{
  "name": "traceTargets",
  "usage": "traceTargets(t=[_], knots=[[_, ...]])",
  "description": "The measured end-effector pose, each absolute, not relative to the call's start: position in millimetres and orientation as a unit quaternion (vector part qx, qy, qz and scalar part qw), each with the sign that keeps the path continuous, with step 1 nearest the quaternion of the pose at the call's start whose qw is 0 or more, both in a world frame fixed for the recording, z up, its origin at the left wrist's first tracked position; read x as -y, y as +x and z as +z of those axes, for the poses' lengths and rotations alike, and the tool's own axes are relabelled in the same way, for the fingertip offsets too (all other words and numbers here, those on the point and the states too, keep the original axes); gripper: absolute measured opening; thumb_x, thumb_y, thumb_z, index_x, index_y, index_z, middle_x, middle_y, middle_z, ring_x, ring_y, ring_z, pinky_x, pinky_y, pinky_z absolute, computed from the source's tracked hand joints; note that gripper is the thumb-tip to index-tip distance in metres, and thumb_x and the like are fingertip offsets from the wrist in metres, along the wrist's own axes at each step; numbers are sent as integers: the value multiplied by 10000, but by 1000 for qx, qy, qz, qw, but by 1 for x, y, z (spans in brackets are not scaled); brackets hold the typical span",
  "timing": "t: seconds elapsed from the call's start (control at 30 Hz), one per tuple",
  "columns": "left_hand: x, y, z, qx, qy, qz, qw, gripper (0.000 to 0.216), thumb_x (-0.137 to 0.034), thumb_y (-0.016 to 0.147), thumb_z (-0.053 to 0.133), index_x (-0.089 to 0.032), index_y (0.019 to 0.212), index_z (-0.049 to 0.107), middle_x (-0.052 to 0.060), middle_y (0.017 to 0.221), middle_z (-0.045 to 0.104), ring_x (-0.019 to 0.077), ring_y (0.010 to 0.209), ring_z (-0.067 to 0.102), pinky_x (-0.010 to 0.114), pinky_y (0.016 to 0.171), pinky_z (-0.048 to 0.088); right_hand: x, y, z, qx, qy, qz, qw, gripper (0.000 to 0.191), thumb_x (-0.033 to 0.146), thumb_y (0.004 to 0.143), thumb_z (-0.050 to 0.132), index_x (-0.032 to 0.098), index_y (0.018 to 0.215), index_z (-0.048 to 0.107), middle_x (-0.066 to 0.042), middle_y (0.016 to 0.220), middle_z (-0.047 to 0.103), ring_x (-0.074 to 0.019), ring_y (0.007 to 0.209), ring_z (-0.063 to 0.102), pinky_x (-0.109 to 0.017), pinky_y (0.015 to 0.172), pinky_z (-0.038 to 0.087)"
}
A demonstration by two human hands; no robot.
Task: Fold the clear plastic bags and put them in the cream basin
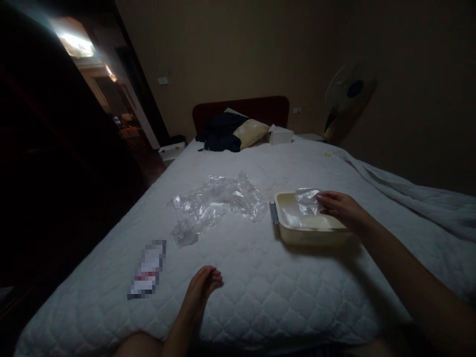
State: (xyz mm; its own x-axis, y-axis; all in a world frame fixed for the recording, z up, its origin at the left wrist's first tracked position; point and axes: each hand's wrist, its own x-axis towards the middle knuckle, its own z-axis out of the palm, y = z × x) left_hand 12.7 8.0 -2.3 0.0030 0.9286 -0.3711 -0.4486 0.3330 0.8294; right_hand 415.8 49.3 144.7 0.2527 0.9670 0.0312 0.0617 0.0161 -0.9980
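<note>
Clear plastic packet (pixel 306 201): pinched in the right hand's fingertips, at the opening of the tub; whether it touches the inside is unclear.
Right hand (pixel 341 208): thumb and fingers closed on the packet's edge.
Tub (pixel 316 237): cream, rectangular, grey side clip, resting on the bed (pixel 256 302).
Left hand (pixel 203 286): fingers curled, near the bed's front edge; I cannot tell whether it holds anything.
Crumpled clear plastic (pixel 223 198): spread left of the tub.
Far end: dark cloth (pixel 221 131), beige pillow (pixel 252 133), white box (pixel 281 136).
</note>
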Motion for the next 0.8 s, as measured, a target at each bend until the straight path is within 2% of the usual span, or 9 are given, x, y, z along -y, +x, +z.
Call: traceTargets(t=[0.2, 0.37, 0.67, 0.8], knots=[[-6, 18, -4, -495, 244, 544, 633, 340, -359, 496, 737, -121, 683, 580, 33, 595, 623, 160, 559, 598, 290, 568, 501, -69, 429, 140, 458, -605, 412, 504, 260, 366, 575, 715, 155, 711, 646, -30, 687, 595, -116, 606, 538, -263, 569, 475], [-7, 15, -5, -492, 238, 539, 641, 332, -361, 511, 733, -124, 689, 583, 40, 612, 636, 160, 568, 600, 288, 576, 504, -74, 434, 136, 447, -615, 401, 511, 244, 358, 582, 712, 162, 710, 647, -31, 697, 606, -120, 618, 551, -270, 590, 478], [-5, 13, 4, -480, 247, 518, 664, 306, -335, 523, 740, -121, 686, 592, 40, 621, 643, 163, 589, 607, 293, 605, 506, -81, 418, 128, 464, -600, 433, 487, 250, 341, 585, 713, 146, 731, 661, -23, 661, 600, -109, 594, 547, -261, 584, 481], [-4, 15, 6, -479, 248, 521, 662, 308, -337, 523, 738, -119, 682, 590, 38, 620, 636, 166, 589, 602, 307, 608, 503, -85, 413, 121, 445, -591, 470, 482, 195, 309, 596, 706, 155, 699, 647, -9, 649, 585, -95, 583, 537, -238, 575, 482]])
